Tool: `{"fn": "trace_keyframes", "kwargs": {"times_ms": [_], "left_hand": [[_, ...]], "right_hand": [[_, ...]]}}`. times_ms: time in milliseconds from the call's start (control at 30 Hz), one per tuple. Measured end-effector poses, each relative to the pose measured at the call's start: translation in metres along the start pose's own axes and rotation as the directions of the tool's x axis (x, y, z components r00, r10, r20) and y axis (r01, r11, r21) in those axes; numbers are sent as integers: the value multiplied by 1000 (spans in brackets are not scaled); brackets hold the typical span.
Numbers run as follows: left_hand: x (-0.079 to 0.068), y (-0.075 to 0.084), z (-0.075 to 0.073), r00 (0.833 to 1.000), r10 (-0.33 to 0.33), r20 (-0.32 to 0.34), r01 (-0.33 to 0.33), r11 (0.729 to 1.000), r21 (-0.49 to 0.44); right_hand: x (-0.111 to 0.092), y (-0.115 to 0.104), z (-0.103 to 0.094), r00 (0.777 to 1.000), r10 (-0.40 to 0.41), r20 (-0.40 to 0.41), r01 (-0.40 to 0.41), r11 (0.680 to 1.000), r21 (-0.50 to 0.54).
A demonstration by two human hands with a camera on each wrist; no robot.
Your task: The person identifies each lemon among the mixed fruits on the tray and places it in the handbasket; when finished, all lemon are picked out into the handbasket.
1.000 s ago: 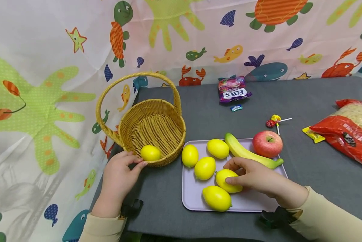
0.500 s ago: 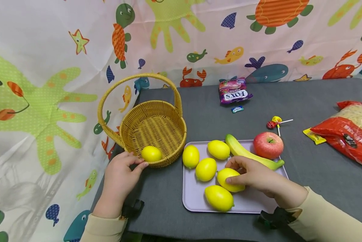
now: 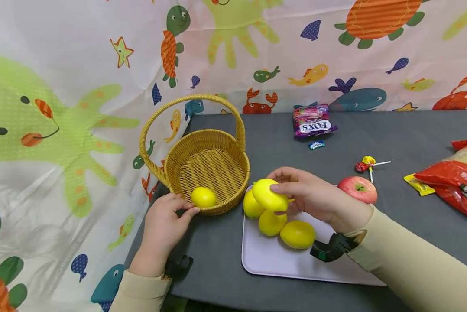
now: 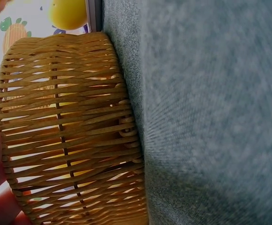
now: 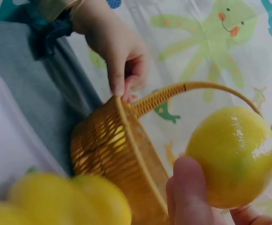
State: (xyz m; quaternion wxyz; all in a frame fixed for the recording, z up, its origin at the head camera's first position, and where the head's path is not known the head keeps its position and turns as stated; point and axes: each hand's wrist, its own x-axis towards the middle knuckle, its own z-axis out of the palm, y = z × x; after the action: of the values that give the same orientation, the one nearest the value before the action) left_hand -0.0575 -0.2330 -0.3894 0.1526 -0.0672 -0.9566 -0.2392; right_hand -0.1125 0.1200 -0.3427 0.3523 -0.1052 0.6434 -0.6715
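Note:
My left hand pinches the near-left rim of the round wicker basket, whose tall handle stands up. One lemon lies inside, against the near wall. My right hand holds another lemon above the lilac tray, between thumb and fingers; the right wrist view shows this held lemon close up, with the basket beyond. Several lemons stay on the tray, among them a front lemon and a left lemon. The banana seen earlier is hidden behind my right hand.
A red apple sits at the tray's back right. Behind it lie lollipops. A purple candy bag and a small blue-wrapped candy are farther back. A red bag lies far right, beside a yellow packet.
My right hand has lifted a lemon off the tray and brought it left, toward the basket. The front lemon on the tray has shifted back. My left hand keeps its hold on the rim.

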Motion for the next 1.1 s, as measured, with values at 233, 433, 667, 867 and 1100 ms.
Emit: {"fn": "trace_keyframes", "kwargs": {"times_ms": [233,433,667,867,1100], "left_hand": [[2,1,-1,1000,11,-1,-11,1000,5],[3,0,-2,1000,15,-14,-15,1000,9],[0,0,-2,1000,11,-7,-11,1000,21],[1,0,-2,999,34,-22,-34,999,15],[1,-2,-1,999,35,-30,-35,999,2]], "right_hand": [[58,-27,27,1000,3,12,-3,999,36],[112,-39,44,1000,10,-29,-12,998,-64],[151,-40,51,994,99,40,-73,903,-424],[161,-40,54,991,128,34,-87,821,-564],[165,-38,60,989,144,16,-97,736,-670]]}}
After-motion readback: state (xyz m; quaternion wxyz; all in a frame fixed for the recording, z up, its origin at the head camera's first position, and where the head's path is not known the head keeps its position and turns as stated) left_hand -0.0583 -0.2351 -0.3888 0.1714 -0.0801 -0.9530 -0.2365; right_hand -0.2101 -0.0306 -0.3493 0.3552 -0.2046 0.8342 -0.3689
